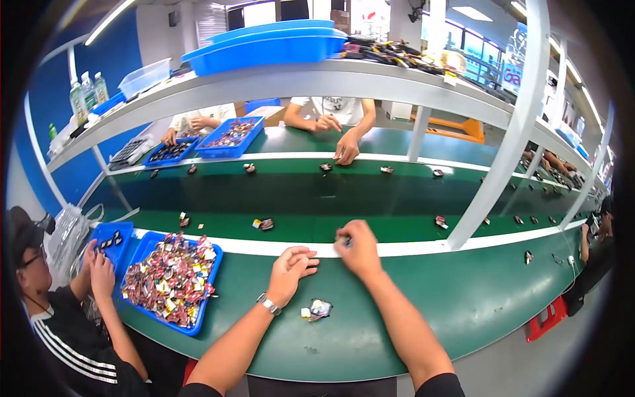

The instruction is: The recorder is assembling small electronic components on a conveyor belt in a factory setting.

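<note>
My right hand (358,250) is above the white rail at the near edge of the green conveyor belt (377,228). Its fingers close round a small dark electronic part (344,241), mostly hidden by them. To its left, my left hand (292,270) hovers by the same rail, palm turned inward and fingers loosely bent, with nothing visible in it. A metal watch (269,304) is on that wrist. Between my forearms, a small wired component (321,308) with a clear-looking wrap and a yellow-white tag lies on the green worktop (284,344).
At left stands a blue tray (215,278) heaped with small wired parts, beside a co-worker's hands (99,268). Wired parts (264,224) are spaced along the belt. Across it, another person's hands (340,135) work. A slanting white post (496,165) and an overhead shelf (284,86) frame the space.
</note>
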The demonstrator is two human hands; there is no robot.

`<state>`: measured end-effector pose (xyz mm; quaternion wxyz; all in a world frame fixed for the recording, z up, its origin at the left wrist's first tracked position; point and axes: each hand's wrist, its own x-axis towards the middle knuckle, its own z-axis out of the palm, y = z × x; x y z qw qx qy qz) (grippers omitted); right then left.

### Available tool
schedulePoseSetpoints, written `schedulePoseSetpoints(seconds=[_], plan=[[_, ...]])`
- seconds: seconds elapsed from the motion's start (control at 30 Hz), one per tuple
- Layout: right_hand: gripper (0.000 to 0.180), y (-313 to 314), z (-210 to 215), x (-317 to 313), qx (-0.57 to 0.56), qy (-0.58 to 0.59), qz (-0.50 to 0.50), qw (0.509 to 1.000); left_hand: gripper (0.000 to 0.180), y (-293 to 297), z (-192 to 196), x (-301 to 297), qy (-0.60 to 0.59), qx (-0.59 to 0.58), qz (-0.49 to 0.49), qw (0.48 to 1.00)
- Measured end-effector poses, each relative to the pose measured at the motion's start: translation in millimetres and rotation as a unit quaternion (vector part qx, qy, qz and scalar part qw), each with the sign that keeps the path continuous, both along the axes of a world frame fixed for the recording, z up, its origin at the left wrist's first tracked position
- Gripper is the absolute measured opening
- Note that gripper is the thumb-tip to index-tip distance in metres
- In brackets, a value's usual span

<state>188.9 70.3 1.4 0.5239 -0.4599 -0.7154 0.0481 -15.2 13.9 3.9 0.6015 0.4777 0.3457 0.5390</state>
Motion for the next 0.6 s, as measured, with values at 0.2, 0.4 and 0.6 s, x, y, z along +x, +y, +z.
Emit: schedulePoseSetpoints(seconds=[0.2,0.4,0.6], plan=[[0.034,27,7,25,-0.164,-0.068,-0.081,0.981,0.023,5,-14,-20,0.048,0.054,-0.033,0.997],[0.035,-81,33,0,-0.329,-0.062,0.118,0.935,0.040,3,-7,-22,0.060,0.063,-0.062,0.994],[0.022,-108,41,-24,-0.338,-0.188,0.191,0.902,0.041,4,-8,-22,0.065,0.079,-0.052,0.993]])
